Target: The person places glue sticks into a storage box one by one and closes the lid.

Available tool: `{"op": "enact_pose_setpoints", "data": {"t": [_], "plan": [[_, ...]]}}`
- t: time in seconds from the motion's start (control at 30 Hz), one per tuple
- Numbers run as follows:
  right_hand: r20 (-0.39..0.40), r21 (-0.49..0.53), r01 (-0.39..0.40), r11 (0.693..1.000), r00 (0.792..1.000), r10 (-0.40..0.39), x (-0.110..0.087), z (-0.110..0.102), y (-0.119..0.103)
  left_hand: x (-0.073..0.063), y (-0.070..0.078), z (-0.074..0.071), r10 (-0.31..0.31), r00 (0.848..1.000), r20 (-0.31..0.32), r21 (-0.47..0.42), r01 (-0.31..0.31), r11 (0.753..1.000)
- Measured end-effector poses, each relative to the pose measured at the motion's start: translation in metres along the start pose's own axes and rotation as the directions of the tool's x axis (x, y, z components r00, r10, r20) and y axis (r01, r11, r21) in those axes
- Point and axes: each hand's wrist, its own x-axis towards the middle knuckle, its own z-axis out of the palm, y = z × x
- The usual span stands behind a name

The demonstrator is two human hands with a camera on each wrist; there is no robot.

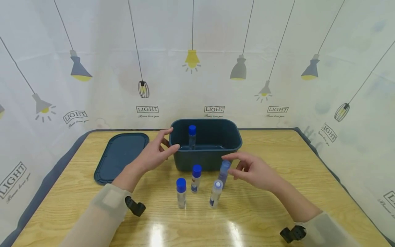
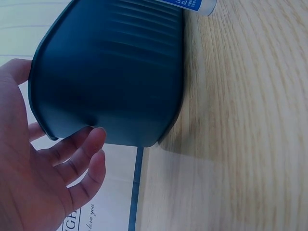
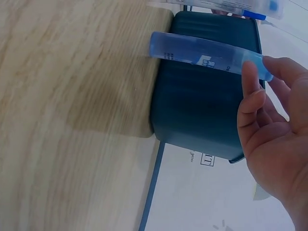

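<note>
My left hand [image 1: 153, 154] holds the left end of a dark teal bin [image 1: 197, 160], thumb near the front corner of its rim and index finger near the back. In the right wrist view, my right hand [image 3: 276, 115] pinches the top of a bluish see-through glue bottle [image 3: 197, 54] between thumb and finger. That bottle stands nearly upright before the bin's right front; whether its base touches the table, I cannot tell. One blue-capped bottle [image 1: 192, 137] is upright inside the bin. In front stand two blue-capped glue bottles [image 1: 195, 181] and a white-topped one [image 1: 215, 195].
A flat dark teal lid [image 1: 123, 156] lies left of the bin on the wooden table [image 1: 262, 219]. Behind the table hangs a pale cloth [image 1: 169, 68] printed with lamps. Each wrist wears a small black camera [image 1: 135, 206].
</note>
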Motion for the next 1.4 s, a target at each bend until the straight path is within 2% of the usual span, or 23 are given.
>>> {"op": "enact_pose_setpoints", "data": {"t": [0.3, 0.83, 1.1, 1.4], "plan": [[0.009, 0.070, -0.018, 0.997, 1.000, 0.018, 0.002, 0.008, 0.006, -0.001, -0.002, 0.001, -0.004, 1.000, -0.007, -0.012, 0.004, 1.000], [-0.009, 0.108, -0.031, 0.994, 0.999, 0.032, 0.001, 0.010, 0.010, 0.000, -0.001, 0.000, -0.003, 1.000, 0.005, -0.012, 0.003, 1.000], [-0.086, 0.121, 0.063, 0.991, 0.995, -0.052, -0.004, 0.001, 0.006, 0.001, -0.001, 0.001, -0.004, 1.000, 0.001, -0.017, 0.004, 1.000], [-0.159, 0.117, 0.169, 0.979, 0.976, -0.150, -0.005, -0.018, -0.015, 0.001, -0.002, -0.002, -0.001, 1.000, 0.008, -0.011, 0.001, 1.000]]}}
